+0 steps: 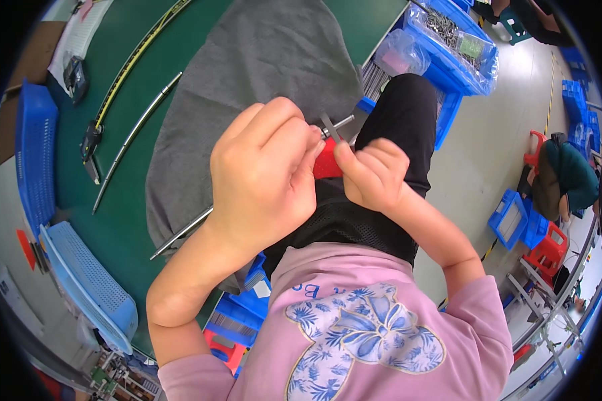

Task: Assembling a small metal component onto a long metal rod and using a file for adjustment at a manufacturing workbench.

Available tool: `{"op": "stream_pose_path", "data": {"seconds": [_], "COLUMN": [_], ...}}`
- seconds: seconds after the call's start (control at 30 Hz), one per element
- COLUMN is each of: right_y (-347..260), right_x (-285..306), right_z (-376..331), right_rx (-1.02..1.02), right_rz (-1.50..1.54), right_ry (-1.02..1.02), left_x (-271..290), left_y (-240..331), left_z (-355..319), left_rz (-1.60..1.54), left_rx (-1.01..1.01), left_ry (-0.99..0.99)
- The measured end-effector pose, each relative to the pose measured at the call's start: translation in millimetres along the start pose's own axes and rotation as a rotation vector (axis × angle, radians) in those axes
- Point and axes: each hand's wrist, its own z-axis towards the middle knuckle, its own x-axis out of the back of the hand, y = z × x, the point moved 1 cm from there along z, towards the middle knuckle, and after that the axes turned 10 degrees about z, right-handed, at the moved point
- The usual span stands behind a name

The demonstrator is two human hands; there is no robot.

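Two sets of fingers are closed: the left hand's (264, 164) around a slender metal rod (345, 122), the right hand's (373, 174) pinching a flat grey strip (330, 127) across it, near the right edge of a grey cloth (261, 60). The rod looks stiff, smooth, likely slippery; best gripped close behind its tip.

Head-worn fisheye, facing down, near hands (264, 167) (376, 174)

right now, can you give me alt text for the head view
A bare left hand grips a metal rod while the right hand holds a thin grey strip across it. Grey cloth partly covers a green table alongside.
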Motion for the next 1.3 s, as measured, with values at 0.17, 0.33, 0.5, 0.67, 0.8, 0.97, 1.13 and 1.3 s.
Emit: {"op": "stream_pose_path", "data": {"seconds": [0.17, 0.33, 0.5, 0.67, 0.8, 0.97, 1.13, 1.3], "right_y": [1.8, 9.7, 6.0, 7.8, 4.0, 7.0, 2.4, 6.6], "right_x": [-11.4, -10.4, -13.9, -9.9, -11.6, -15.1, -11.3, -19.4], "right_z": [10.6, 22.0, -9.8, 21.8, -13.0, 33.7, -5.4, 5.4], "right_rx": [0.026, 0.066, 0.038, 0.07, 0.02, 0.017, -0.031, 0.037], "right_rz": [0.038, 0.0, -0.011, -0.001, -0.008, 0.011, 0.005, 0.003], "right_ry": [0.061, 0.104, 0.105, 0.063, 0.142, 0.129, 0.134, 0.157], "left_x": [1.0, -0.4, 0.2, 1.9, 0.8, 1.8, -2.7, 2.6], "left_y": [-1.2, -0.9, -0.4, -0.2, 1.8, -1.4, -0.1, 1.8], "left_z": [-2.3, -0.2, -1.3, -0.2, 1.2, -2.6, -0.8, -1.1], "left_rz": [0.01, 0.006, -0.012, 0.014, -0.022, 0.003, -0.016, -0.017], "left_rx": [-0.009, -0.031, -0.012, -0.044, -0.007, -0.012, -0.004, 0.008], "left_ry": [-0.009, 0.006, -0.012, 0.016, 0.012, -0.009, -0.014, 0.003]}}
